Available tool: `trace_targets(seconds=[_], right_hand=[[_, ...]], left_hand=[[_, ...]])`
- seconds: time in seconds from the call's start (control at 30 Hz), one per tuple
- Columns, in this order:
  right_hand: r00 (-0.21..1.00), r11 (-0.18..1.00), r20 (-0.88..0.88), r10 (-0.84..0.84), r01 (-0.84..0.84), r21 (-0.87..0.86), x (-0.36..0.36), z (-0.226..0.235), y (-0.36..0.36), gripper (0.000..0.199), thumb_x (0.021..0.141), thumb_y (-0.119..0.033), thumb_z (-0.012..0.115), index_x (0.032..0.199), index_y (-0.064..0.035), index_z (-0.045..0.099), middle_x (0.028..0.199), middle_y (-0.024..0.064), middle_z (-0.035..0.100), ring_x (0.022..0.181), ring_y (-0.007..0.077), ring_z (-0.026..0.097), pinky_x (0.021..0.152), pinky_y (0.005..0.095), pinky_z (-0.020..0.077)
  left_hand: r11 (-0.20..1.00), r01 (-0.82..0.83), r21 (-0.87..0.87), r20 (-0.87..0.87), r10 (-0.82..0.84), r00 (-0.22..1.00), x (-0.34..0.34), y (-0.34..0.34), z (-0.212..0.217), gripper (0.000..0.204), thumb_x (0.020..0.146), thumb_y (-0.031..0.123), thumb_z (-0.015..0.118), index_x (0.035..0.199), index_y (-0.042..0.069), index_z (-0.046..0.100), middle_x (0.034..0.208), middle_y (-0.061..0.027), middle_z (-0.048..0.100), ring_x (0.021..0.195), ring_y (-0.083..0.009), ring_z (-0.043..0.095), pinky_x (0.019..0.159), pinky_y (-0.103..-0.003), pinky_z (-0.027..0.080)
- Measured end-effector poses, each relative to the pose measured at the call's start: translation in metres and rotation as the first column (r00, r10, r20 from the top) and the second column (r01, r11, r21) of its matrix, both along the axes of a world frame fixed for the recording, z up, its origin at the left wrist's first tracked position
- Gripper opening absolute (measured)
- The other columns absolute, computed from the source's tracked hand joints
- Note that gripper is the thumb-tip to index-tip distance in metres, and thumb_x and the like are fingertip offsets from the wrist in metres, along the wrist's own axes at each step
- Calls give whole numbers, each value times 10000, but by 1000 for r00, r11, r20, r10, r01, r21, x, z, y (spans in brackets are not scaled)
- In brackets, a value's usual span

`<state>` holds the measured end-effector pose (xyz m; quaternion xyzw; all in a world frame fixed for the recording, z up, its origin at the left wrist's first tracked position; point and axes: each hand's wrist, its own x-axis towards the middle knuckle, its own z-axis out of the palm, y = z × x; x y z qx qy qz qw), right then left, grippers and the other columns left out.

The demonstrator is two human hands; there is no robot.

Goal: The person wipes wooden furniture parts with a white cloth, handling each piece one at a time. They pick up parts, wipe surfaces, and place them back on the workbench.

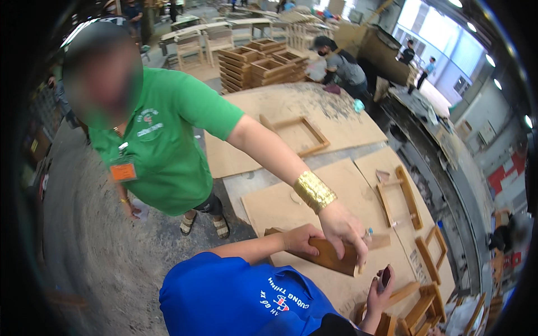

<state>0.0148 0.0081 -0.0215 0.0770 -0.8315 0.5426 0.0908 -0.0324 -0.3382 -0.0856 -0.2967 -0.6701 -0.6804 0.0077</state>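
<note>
My left hand (301, 239) grips a brown wooden board (335, 256) near its left end, thumb on the upper face. Over the board's right part reaches a hand (343, 228) of a person in a green shirt, its fingers touching the wood. My right hand (379, 294) is raised just beyond the board's right end, closed around a small dark red pad (384, 278). What the pad is made of, I cannot make out.
Wooden frames lie on the board-covered worktable, one at the far side (308, 136), another at the right (399, 199). More frame parts (423, 311) crowd the near right. The person in green (168, 129) stands close at my left. Frame stacks (263, 64) rise behind.
</note>
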Motion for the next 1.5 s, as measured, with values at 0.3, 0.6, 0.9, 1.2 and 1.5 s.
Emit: trace_targets(seconds=[0.3,0.6,0.9,1.2,1.5], right_hand=[[847,816,-260,463,-293,498,3,42,-47,840,613,-105,792,1335,-2,374,1231,234,452,1165,421,440,979,484,385],[841,772,-11,541,-491,404,10,-7,-40,445,796,-148,627,1218,-38,540,1102,165,554,1017,338,529,892,413,435],[988,858,125,95,-145,492,64,-17,17,416,832,-231,717,1180,-49,579,1080,100,613,988,221,587,879,327,471],[964,947,8,-267,264,-181,59,14,31,428,767,86,712,1162,28,559,1093,69,605,977,156,578,851,285,482],[901,780,-73,-427,326,-535,-44,54,-62,331,844,109,576,1166,45,530,1098,110,591,972,165,577,887,296,472]], left_hand=[[976,69,-205,-9,-73,997,34,-8,25,391,763,246,762,1060,9,670,916,-82,715,835,-173,658,763,-312,515],[753,279,-596,115,-265,958,51,42,69,478,745,411,764,1007,22,671,941,-174,670,939,-299,630,805,-386,486],[739,248,-626,-68,-369,927,0,128,123,528,717,539,746,803,27,649,702,-167,616,638,-324,583,602,-396,473],[982,-89,-167,-61,79,995,-4,113,67,228,847,228,702,797,28,604,645,-45,524,585,-124,479,542,-287,389],[897,345,277,902,-366,228,-30,77,-61,647,888,588,558,1243,48,532,1136,-142,613,1060,-233,571,894,-369,475]])
